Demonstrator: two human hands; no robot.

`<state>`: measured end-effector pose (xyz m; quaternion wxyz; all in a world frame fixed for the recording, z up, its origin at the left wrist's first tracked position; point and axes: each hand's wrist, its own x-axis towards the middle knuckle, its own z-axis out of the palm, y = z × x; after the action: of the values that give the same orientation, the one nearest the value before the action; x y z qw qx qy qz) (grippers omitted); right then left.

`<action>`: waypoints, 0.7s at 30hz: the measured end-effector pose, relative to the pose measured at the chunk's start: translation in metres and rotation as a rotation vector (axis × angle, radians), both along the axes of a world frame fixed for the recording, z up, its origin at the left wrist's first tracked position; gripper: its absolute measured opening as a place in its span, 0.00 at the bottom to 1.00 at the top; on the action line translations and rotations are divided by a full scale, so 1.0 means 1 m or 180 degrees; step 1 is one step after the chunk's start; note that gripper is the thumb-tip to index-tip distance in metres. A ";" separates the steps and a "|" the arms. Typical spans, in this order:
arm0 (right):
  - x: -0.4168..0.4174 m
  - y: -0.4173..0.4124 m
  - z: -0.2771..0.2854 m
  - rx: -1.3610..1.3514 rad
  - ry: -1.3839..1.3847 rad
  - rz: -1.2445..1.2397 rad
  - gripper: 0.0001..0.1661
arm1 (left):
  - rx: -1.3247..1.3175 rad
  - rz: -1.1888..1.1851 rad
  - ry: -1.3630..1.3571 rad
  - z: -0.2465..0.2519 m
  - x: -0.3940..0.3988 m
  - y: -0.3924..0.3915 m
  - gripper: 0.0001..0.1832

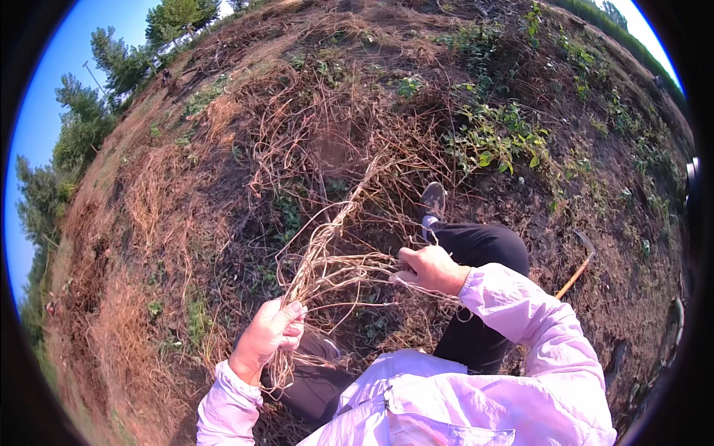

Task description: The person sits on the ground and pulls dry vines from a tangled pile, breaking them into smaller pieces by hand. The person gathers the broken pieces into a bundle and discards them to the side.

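Note:
A bundle of dry, pale vine stems (pixel 323 245) stretches from the ground ahead down to my left hand (pixel 273 334). That hand is closed around its near end, and loose strands hang below the fist. My right hand (pixel 432 268) grips several strands that branch off sideways from the bundle, above my bent knee. The far end of the bundle runs into a tangle of dry stems (pixel 329 128) on the soil; where it ends there I cannot tell.
A sickle (pixel 577 273) with a wooden handle and curved blade lies on bare soil to the right. A leafy green plant (pixel 496 139) grows ahead to the right. Dry grass (pixel 128 323) covers the left side. My shoe (pixel 433 202) rests beside the tangle. Trees (pixel 83 122) stand far left.

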<state>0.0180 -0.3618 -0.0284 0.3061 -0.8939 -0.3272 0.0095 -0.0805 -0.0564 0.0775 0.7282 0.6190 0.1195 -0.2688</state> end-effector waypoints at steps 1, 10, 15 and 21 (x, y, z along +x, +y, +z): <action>0.007 -0.015 0.032 -0.0163 -0.0002 -0.0072 0.30 | 0.0038 -0.0009 -0.0005 0.002 -0.002 -0.001 0.12; 0.099 -0.008 0.007 -0.0240 -0.1251 -0.0230 0.53 | 0.0071 -0.0315 0.0130 0.006 -0.008 -0.024 0.09; 0.152 0.048 -0.025 -0.0472 -0.1841 0.0661 0.43 | 0.0937 -0.0600 0.0090 0.006 -0.025 -0.041 0.10; 0.138 0.062 -0.088 0.0007 -0.1205 0.0477 0.24 | 0.0238 -0.0534 0.0426 -0.009 -0.035 -0.022 0.09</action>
<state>0.1565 -0.3002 -0.1166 0.2385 -0.8526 -0.4445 -0.1363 -0.1156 -0.0785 0.0684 0.6700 0.6342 0.1256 -0.3648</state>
